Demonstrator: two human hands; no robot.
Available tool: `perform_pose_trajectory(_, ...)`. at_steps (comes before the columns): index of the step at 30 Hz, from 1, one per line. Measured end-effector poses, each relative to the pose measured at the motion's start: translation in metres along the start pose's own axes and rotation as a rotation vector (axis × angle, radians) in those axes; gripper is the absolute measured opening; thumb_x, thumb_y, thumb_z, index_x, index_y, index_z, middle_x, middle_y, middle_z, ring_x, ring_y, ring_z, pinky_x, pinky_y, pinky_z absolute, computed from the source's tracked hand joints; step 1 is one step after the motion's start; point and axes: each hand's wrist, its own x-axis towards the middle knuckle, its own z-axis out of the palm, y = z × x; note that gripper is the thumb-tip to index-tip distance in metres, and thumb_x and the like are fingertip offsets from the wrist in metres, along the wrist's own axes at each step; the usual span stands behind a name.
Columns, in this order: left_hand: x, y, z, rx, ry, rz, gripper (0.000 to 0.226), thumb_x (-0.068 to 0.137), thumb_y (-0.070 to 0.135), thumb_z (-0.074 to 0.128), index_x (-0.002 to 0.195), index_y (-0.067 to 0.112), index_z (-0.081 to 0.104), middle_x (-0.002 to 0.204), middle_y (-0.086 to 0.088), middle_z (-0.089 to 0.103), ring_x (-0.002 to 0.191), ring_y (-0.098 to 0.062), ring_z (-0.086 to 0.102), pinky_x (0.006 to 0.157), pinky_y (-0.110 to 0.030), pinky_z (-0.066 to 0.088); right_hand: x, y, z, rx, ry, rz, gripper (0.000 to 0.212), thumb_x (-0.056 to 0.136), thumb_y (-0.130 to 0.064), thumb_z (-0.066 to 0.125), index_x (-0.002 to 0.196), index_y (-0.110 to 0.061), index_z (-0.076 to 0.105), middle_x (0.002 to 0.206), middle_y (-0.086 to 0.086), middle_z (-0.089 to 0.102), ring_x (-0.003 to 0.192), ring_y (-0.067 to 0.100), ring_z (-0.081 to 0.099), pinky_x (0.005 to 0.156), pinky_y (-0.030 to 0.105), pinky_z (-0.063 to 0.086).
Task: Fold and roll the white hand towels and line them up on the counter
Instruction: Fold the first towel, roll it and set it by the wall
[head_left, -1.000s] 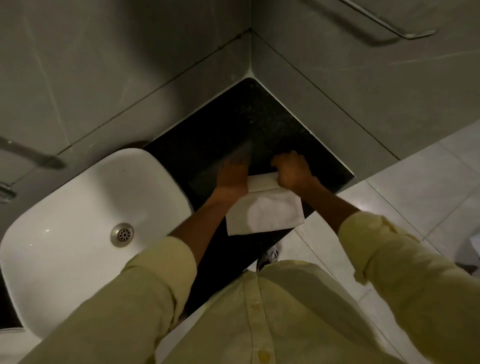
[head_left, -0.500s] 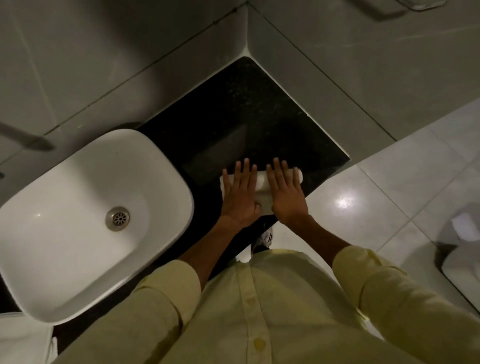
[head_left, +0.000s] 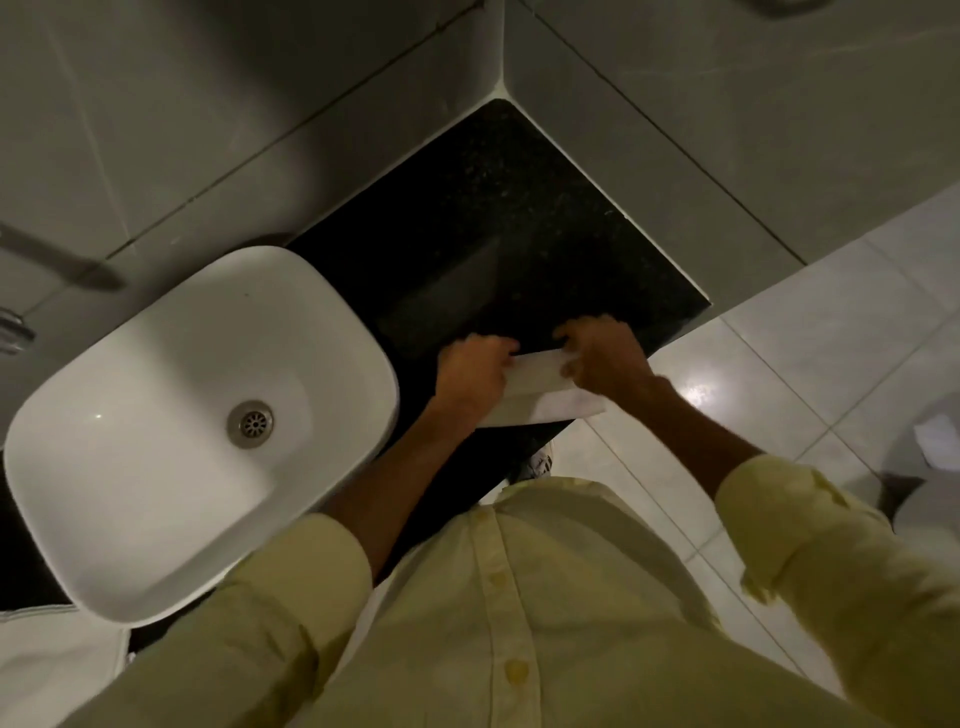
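at the counter (head_left: 519, 218) front edge, both hands grip the towel (head_left: 540, 389).

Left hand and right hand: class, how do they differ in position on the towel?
The left hand grips the towel's end nearer the sink; the right hand grips the end nearer the counter's floor-side edge. The right hand sits slightly farther from the person. Both are curled shut on the towel's far edge.

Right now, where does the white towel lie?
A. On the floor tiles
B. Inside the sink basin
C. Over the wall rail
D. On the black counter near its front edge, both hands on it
D: the white towel rests on the black counter, gripped at its far edge by the left hand and right hand.
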Motion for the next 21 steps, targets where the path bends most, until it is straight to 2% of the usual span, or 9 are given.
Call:
perform_pose_trajectory(1, 0.011, -0.004, -0.006, -0.048, -0.057, 0.006, 0.054, 0.082, 0.019, 0.066, 0.134, 0.030, 0.055, 0.122, -0.004, 0.067, 0.113, -0.027, 0.063, 0.095, -0.042, 0.052, 0.012, 0.003, -0.006, -0.028, -0.087, 0.002, 0.057, 0.084, -0.030, 0.071, 0.137, -0.027, 0.052, 0.133, 0.004, 0.055, 0.124, 0.027, 0.046, 0.105, 0.042, 0.037)
perform_pose_trajectory(3, 0.026, -0.011, -0.012, -0.103, -0.289, 0.007, 0.071, 0.077, 0.025, 0.077, 0.141, 0.024, 0.047, 0.138, -0.008, 0.055, 0.126, -0.030, 0.052, 0.105, -0.043, 0.045, 0.027, 0.013, -0.009, -0.037, -0.253, -0.031, 0.057, 0.084, -0.037, 0.069, 0.138, -0.032, 0.050, 0.142, 0.002, 0.047, 0.130, 0.027, 0.041, 0.110, 0.040, 0.034)
perform_pose_trajectory(5, 0.033, -0.018, -0.012, -0.157, -0.494, 0.002, 0.070, 0.075, 0.027, 0.081, 0.138, 0.022, 0.050, 0.140, -0.007, 0.053, 0.124, -0.026, 0.054, 0.102, -0.036, 0.047, 0.023, 0.020, -0.005, 0.080, -0.355, -0.039, 0.052, 0.086, -0.034, 0.069, 0.135, -0.030, 0.053, 0.140, 0.003, 0.050, 0.126, 0.024, 0.045, 0.106, 0.035, 0.038)
perform_pose_trajectory(7, 0.028, -0.022, -0.006, -0.238, -0.564, 0.010, 0.068, 0.072, 0.026, 0.083, 0.131, 0.025, 0.050, 0.133, -0.005, 0.056, 0.117, -0.024, 0.057, 0.093, -0.035, 0.051, 0.005, 0.020, -0.001, 0.175, -0.356, -0.060, 0.055, 0.083, -0.031, 0.073, 0.133, -0.024, 0.050, 0.134, 0.006, 0.054, 0.119, 0.024, 0.051, 0.099, 0.034, 0.043)
perform_pose_trajectory(9, 0.016, -0.022, 0.005, -0.236, -0.547, 0.038, 0.068, 0.069, 0.024, 0.084, 0.124, 0.026, 0.044, 0.125, -0.005, 0.056, 0.109, -0.026, 0.059, 0.086, -0.037, 0.054, -0.017, 0.017, 0.008, 0.177, -0.260, -0.107, 0.060, 0.078, -0.029, 0.078, 0.129, -0.022, 0.048, 0.127, 0.007, 0.057, 0.113, 0.025, 0.055, 0.097, 0.038, 0.046)
perform_pose_trajectory(11, 0.004, -0.019, 0.017, -0.178, -0.466, 0.085, 0.070, 0.067, 0.021, 0.082, 0.122, 0.025, 0.040, 0.122, -0.006, 0.055, 0.107, -0.027, 0.059, 0.086, -0.039, 0.053, -0.034, 0.016, 0.020, 0.135, -0.124, -0.158, 0.063, 0.072, -0.030, 0.082, 0.125, -0.021, 0.049, 0.122, 0.005, 0.059, 0.110, 0.025, 0.057, 0.097, 0.041, 0.045)
perform_pose_trajectory(16, 0.007, -0.022, 0.025, -0.029, -0.295, 0.155, 0.085, 0.068, 0.021, 0.076, 0.143, 0.023, 0.035, 0.135, -0.008, 0.044, 0.123, -0.031, 0.044, 0.102, -0.050, 0.041, -0.025, 0.016, 0.027, 0.128, 0.063, -0.180, 0.068, 0.065, -0.027, 0.084, 0.124, -0.019, 0.051, 0.120, 0.005, 0.060, 0.109, 0.025, 0.056, 0.098, 0.041, 0.041)
perform_pose_trajectory(21, 0.017, -0.025, 0.025, 0.023, -0.021, 0.186, 0.084, 0.064, 0.010, 0.073, 0.142, 0.024, 0.043, 0.123, -0.010, 0.050, 0.113, -0.031, 0.048, 0.097, -0.046, 0.040, -0.015, 0.014, 0.041, 0.006, 0.242, -0.146, 0.059, 0.068, -0.030, 0.082, 0.119, -0.016, 0.056, 0.125, 0.010, 0.060, 0.114, 0.030, 0.054, 0.100, 0.045, 0.038)
